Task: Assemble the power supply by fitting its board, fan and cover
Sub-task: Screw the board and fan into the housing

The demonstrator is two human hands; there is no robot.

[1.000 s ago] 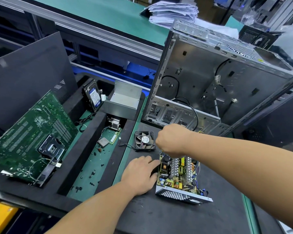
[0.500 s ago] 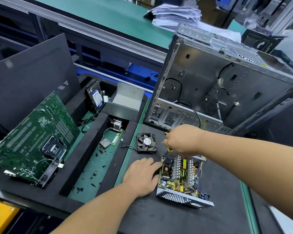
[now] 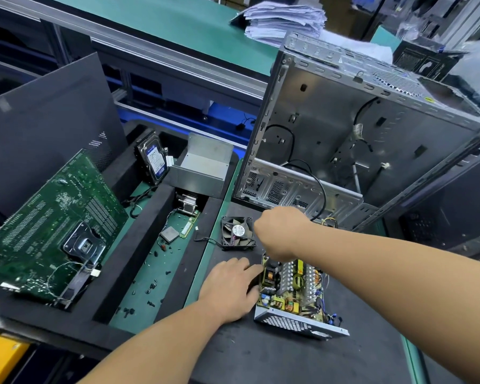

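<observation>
Both of your hands are at the power supply [image 3: 291, 295], which sits open-topped on the dark mat of the desk [image 3: 275, 356]. Your left hand [image 3: 230, 289] lies flat with straight fingers against its left side; your right hand [image 3: 281, 231] is curled over its far corner, though whatever it grips is hidden. Just beside that hand lies the fan [image 3: 237, 232], and behind stands the empty computer case [image 3: 344, 134].

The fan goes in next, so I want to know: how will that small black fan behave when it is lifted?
The fan looks like a stiff plastic frame, probably light for its size. It lies flat, so it should not roll. Its thin lead trails loose and will likely dangle or snag.
</observation>
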